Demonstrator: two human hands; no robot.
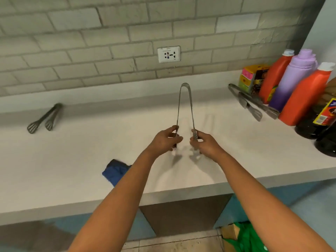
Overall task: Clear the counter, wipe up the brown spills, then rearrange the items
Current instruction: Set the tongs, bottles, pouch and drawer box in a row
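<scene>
- Tongs (185,104): steel, mid-bench (91,170), arms spread, hinge toward wall.
- Left hand (166,140): fingers pinch left arm.
- Right hand (204,144): fingers pinch right arm.
- Blue cloth (113,171): near front edge.

Tongs (185,106) lying mid-counter (91,151), bend pointing far. Second tongs (44,118) sitting far left; third tongs (252,103) lying right, just beside the bottles (291,82). Cloth (113,171) resting near edge.
</scene>
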